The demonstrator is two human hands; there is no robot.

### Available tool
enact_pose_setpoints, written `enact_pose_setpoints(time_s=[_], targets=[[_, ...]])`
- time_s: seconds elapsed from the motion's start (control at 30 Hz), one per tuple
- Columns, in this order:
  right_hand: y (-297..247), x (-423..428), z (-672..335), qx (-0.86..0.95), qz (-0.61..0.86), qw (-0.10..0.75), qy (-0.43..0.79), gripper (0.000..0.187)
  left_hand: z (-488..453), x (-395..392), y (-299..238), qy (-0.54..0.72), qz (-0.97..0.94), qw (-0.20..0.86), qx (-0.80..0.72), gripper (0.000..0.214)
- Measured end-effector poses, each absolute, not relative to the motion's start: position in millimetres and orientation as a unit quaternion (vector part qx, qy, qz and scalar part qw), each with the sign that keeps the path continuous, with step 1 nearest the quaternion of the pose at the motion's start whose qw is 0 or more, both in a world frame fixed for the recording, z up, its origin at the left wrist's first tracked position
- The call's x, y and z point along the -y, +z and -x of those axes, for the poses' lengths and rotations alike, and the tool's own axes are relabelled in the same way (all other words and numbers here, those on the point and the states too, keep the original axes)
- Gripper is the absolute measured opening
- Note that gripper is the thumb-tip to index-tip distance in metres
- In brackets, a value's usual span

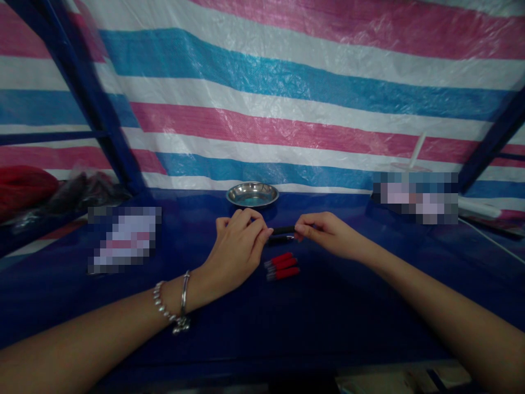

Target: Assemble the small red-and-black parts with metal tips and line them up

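Note:
A black pen (284, 230) is stretched level between my two hands above the blue table (229, 328). My left hand (241, 241), with a beaded bracelet and a silver bangle at its wrist, is closed on the pen's left end. The fingertips of my right hand (324, 232) pinch its right end. Just below it is a second black pen (281, 239) with a silvery tip; its left end is by my left fingers, and I cannot tell if they touch it. Three short red pen-like sticks (283, 266) with pale left ends lie side by side on the table nearer to me.
A shallow oval metal dish (252, 195) stands at the table's back edge. Blurred-out items sit at the left (127, 238) and at the right back (416, 197), where a white cable (492, 238) runs. Striped plastic sheeting (262, 109) and blue frame posts (77, 82) enclose the table.

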State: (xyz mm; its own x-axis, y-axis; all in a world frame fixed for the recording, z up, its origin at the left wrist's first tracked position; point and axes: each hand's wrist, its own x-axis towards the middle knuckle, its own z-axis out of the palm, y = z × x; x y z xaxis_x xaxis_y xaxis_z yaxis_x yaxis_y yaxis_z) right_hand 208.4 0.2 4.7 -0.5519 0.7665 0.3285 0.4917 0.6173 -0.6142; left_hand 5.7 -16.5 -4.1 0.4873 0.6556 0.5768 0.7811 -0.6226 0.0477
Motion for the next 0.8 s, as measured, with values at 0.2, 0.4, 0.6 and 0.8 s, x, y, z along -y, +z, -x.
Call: enact_pose_setpoints(time_s=[0.2, 0.4, 0.6, 0.8], targets=[[3.3, -0.2, -208.7, 0.826, 0.400, 0.325, 0.226, 0.017, -5.7, 17.4, -3.1, -0.286, 0.855, 0.106, 0.420, 0.022], [6.3, -0.7, -209.1, 0.842, 0.379, 0.301, 0.239, 0.032, -6.0, 18.0, -2.2, -0.286, 0.855, 0.102, 0.422, 0.021], [6.2, -0.4, -207.3, 0.817, 0.391, 0.327, 0.271, 0.012, -5.9, 18.1, -2.5, -0.289, 0.855, 0.104, 0.417, 0.020], [5.7, 2.3, -205.2, 0.760, 0.383, 0.358, 0.383, 0.017, -6.1, 17.1, -2.9, -0.290, 0.854, 0.100, 0.421, 0.018]])
